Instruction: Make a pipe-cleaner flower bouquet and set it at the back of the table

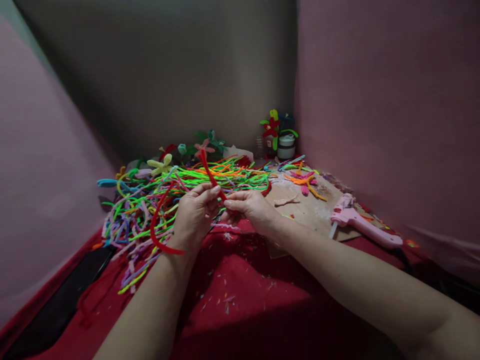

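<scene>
Between my two hands is a red pipe cleaner (209, 172), pinched in the fingertips of both. My left hand (197, 207) is closed on it, and part of the red length rises up and away above the thumb. My right hand (249, 207) pinches the same piece lower down, close beside the left fingers. A curved red strand (154, 225) loops out left of my left wrist; I cannot tell whether it belongs to the held piece. Behind and left of my hands lies a big heap of colourful pipe cleaners (180, 180), mostly green near the top.
A pink glue gun (362, 225) rests on cardboard (311, 220) at the right. An orange and pink pipe-cleaner flower (305, 182) lies there too. Finished flowers and a lidded cup (286, 147) stand at the back. Fluff dots the red cloth (243, 290); a black flat object (63, 300) lies left.
</scene>
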A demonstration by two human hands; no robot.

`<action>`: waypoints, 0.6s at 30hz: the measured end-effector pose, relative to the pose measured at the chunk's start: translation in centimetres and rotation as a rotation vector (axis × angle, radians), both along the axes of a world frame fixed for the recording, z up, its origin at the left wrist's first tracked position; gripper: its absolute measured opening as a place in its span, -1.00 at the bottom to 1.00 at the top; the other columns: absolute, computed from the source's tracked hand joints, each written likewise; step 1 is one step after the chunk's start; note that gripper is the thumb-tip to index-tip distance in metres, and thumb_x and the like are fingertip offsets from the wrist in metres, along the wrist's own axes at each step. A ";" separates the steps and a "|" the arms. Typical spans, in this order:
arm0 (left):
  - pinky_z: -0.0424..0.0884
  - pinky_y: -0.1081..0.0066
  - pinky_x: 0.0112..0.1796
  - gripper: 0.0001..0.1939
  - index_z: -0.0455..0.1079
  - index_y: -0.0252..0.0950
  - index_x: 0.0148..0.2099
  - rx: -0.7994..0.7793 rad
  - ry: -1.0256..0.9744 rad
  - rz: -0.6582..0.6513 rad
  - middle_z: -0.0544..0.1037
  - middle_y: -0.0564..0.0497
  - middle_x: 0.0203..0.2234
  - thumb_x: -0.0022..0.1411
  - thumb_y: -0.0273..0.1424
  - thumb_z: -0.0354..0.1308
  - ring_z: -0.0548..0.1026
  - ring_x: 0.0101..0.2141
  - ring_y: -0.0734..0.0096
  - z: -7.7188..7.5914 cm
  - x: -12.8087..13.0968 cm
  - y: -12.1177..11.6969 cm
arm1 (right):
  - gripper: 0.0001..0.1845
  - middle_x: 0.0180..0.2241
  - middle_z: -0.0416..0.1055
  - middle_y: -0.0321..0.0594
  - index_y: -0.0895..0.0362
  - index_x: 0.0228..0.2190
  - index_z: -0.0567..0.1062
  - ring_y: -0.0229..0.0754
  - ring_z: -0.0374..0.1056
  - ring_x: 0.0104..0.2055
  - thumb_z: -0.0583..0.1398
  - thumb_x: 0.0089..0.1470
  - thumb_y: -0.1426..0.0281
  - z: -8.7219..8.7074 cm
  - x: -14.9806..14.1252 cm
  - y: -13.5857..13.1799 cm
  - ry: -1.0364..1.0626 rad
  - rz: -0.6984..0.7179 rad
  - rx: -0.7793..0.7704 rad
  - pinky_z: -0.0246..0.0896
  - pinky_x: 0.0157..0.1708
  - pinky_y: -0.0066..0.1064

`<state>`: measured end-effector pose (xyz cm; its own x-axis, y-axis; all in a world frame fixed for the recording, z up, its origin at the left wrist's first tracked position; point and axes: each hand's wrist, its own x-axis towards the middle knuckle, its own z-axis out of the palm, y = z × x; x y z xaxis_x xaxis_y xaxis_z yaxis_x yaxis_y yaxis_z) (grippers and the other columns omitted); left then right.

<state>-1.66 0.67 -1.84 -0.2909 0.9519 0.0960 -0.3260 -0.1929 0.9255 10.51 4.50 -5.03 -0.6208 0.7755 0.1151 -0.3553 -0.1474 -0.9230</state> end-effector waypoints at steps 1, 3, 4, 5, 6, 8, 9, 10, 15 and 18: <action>0.33 0.61 -0.57 -0.75 0.35 -0.35 -0.42 -0.009 0.005 -0.007 0.42 0.15 -0.66 -0.22 -0.53 0.33 0.40 -0.63 0.61 0.0 0.1 0.0 | -0.85 -0.68 0.43 -0.27 0.23 -0.54 0.44 -0.34 0.29 -0.67 0.22 -0.15 0.37 0.0 0.0 0.0 0.006 -0.005 0.011 0.19 -0.60 -0.50; 0.34 0.60 -0.55 -0.75 0.36 -0.36 -0.42 -0.020 0.015 -0.015 0.44 0.13 -0.64 -0.22 -0.53 0.33 0.42 -0.61 0.60 -0.2 0.2 0.1 | -0.85 -0.67 0.43 -0.26 0.23 -0.57 0.43 -0.35 0.29 -0.66 0.21 -0.16 0.37 0.0 0.0 0.0 0.012 -0.019 0.033 0.19 -0.58 -0.50; 0.34 0.60 -0.55 -0.75 0.36 -0.36 -0.42 -0.022 0.021 -0.015 0.44 0.13 -0.63 -0.22 -0.52 0.33 0.42 -0.61 0.59 -0.3 0.3 0.1 | -0.85 -0.67 0.43 -0.26 0.23 -0.59 0.42 -0.35 0.29 -0.65 0.21 -0.17 0.38 -0.1 0.0 0.0 0.012 -0.027 0.040 0.18 -0.58 -0.50; 0.34 0.59 -0.56 -0.75 0.36 -0.35 -0.42 -0.020 0.029 -0.013 0.44 0.13 -0.63 -0.22 -0.52 0.33 0.42 -0.61 0.59 -0.4 0.3 0.2 | -0.85 -0.67 0.43 -0.26 0.23 -0.61 0.42 -0.35 0.28 -0.65 0.21 -0.18 0.39 -0.1 -0.1 0.1 0.012 -0.035 0.043 0.18 -0.57 -0.50; 0.33 0.59 -0.57 -0.76 0.36 -0.35 -0.42 -0.014 0.039 -0.012 0.43 0.14 -0.64 -0.21 -0.51 0.33 0.40 -0.62 0.60 -0.5 0.4 0.2 | -0.86 -0.67 0.43 -0.25 0.23 -0.62 0.42 -0.35 0.28 -0.66 0.21 -0.18 0.39 -0.1 -0.1 0.1 0.014 -0.041 0.043 0.17 -0.58 -0.50; 0.29 0.60 -0.60 -0.79 0.36 -0.34 -0.44 -0.005 0.068 -0.011 0.41 0.14 -0.66 -0.18 -0.49 0.32 0.36 -0.65 0.62 -0.7 0.4 0.2 | -0.88 -0.68 0.43 -0.25 0.23 -0.62 0.42 -0.35 0.26 -0.66 0.20 -0.20 0.40 -0.2 -0.2 0.2 0.019 -0.059 0.036 0.16 -0.59 -0.49; 0.25 0.60 -0.62 -0.81 0.36 -0.34 -0.45 -0.005 0.091 -0.010 0.39 0.15 -0.68 -0.16 -0.47 0.31 0.32 -0.67 0.63 -0.7 0.4 0.2 | -0.88 -0.68 0.43 -0.25 0.23 -0.62 0.43 -0.35 0.26 -0.67 0.20 -0.21 0.41 -0.2 -0.2 0.2 0.021 -0.072 0.032 0.16 -0.59 -0.50; 0.22 0.60 -0.64 -0.82 0.35 -0.34 -0.47 -0.003 0.121 -0.008 0.37 0.15 -0.70 -0.15 -0.45 0.31 0.28 -0.69 0.64 -0.7 0.3 0.2 | -0.89 -0.69 0.43 -0.26 0.23 -0.63 0.43 -0.35 0.25 -0.68 0.20 -0.22 0.42 -0.1 -0.2 0.2 0.022 -0.085 0.027 0.15 -0.60 -0.50; 0.10 0.57 -0.66 -0.85 0.38 -0.33 -0.49 0.056 0.465 -0.068 0.34 0.12 -0.71 -0.06 -0.38 0.27 0.20 -0.70 0.62 -0.2 -0.5 -0.1 | -0.93 -0.75 0.38 -0.30 0.22 -0.66 0.41 -0.35 0.21 -0.73 0.17 -0.24 0.48 0.1 0.0 0.5 -0.012 -0.099 -0.033 0.11 -0.66 -0.52; 0.23 0.53 -0.50 -0.90 0.49 -0.28 -0.37 0.201 0.807 -0.058 0.45 0.03 -0.51 -0.01 -0.40 0.23 0.34 -0.52 0.51 0.0 -1.4 0.0 | -0.92 -0.74 0.39 -0.28 0.23 -0.68 0.40 -0.35 0.21 -0.74 0.15 -0.23 0.52 0.3 0.2 0.7 -0.043 -0.059 -0.034 0.11 -0.68 -0.52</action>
